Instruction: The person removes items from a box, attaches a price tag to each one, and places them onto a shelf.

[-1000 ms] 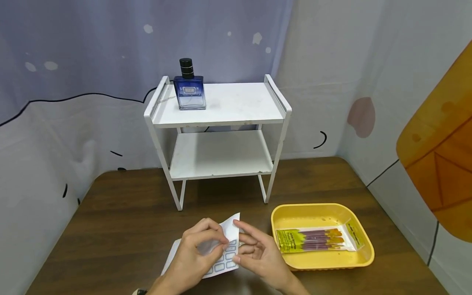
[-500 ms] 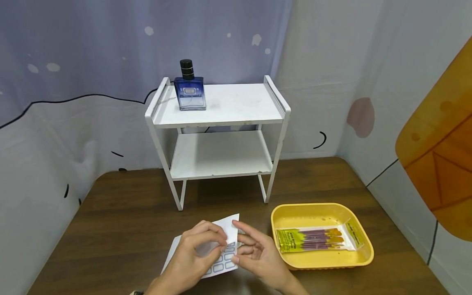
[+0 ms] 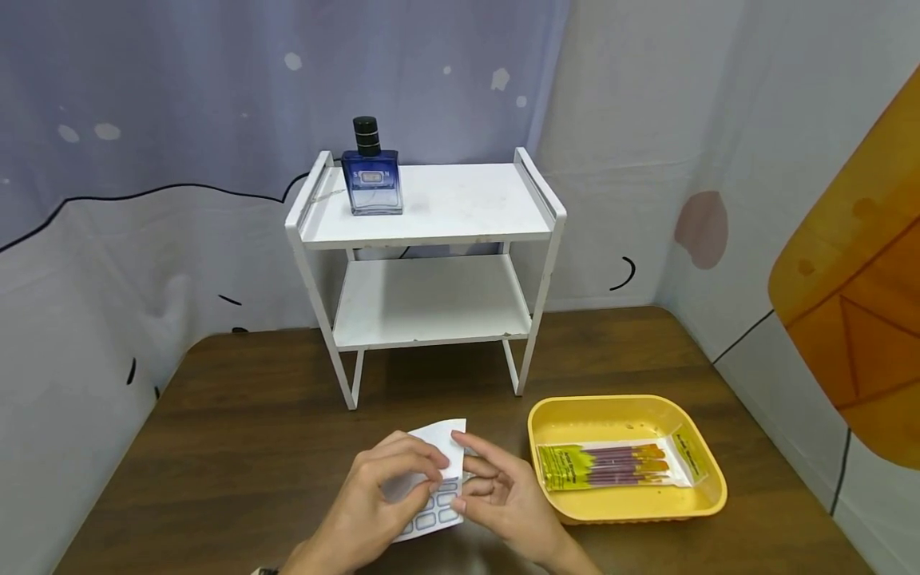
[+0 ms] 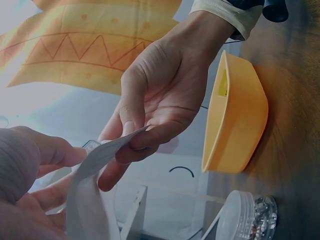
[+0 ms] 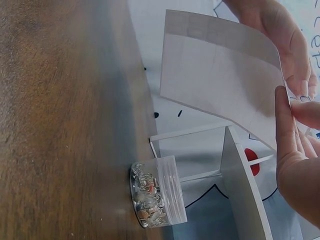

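A white sheet of labels [image 3: 440, 511], printed with rows of blue-outlined rounded rectangles, is held up between both hands above the table front. My left hand [image 3: 381, 487] pinches at the printed face with thumb and index fingertips; a small label [image 4: 91, 145] shows at these fingertips in the left wrist view. My right hand [image 3: 506, 495] grips the sheet's right edge between thumb and fingers. The sheet's plain back [image 5: 220, 70] curves away in the right wrist view. Part of the printed face is hidden behind the left hand.
A yellow tray [image 3: 632, 511] holding a packet of paintbrushes [image 3: 618, 465] stands at right. A white two-tier shelf [image 3: 460, 200] stands behind, with a blue perfume bottle [image 3: 372, 184] on top. A clear jar [image 5: 157, 192] of small metallic pieces stands below the hands.
The blank upper part of the sheet now covers more of the upper label rows. The sheet's left end has passed out of sight behind my left hand. My right hand stays nearly still.
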Available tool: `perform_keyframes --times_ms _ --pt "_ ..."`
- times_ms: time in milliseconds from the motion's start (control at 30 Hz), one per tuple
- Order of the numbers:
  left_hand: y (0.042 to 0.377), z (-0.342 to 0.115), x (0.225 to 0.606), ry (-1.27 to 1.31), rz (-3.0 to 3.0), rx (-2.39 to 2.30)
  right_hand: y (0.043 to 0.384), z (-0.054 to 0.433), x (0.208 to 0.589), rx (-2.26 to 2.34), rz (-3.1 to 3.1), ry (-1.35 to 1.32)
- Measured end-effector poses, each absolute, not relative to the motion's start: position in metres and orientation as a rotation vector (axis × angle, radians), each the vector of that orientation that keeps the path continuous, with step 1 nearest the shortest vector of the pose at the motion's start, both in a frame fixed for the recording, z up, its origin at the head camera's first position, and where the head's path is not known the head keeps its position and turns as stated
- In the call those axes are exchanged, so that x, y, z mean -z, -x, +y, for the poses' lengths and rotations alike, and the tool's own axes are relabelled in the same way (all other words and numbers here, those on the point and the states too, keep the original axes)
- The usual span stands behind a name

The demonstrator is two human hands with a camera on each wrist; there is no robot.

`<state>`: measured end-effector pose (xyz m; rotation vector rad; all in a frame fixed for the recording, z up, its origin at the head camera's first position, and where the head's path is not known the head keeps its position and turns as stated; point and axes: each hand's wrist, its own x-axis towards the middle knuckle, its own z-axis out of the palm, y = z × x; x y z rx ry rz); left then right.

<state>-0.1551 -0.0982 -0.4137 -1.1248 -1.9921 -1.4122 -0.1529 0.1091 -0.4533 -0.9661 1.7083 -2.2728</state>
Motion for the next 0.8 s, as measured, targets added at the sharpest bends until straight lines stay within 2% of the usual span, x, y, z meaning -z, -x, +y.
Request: perform_keyframes --times_ms 167,300,500,800 --pt "0.154 -0.102 0.413 1.135 -2.007 1.426 0.153 0.109 0.454 2.287 1.680 1.027" --pt "0.154 -0.110 0.409 1.102 -2.031 1.428 0.151 0.107 0.454 2.266 1.685 0.965" --pt "0.157 -0.133 0.393 0.921 -2.081 1.395 0.149 0.100 0.459 2.209 1.694 0.943" --pt "0.165 -0.171 0.374 0.636 -2.246 1.455 0.140 0.076 0.466 2.037 1.870 0.703"
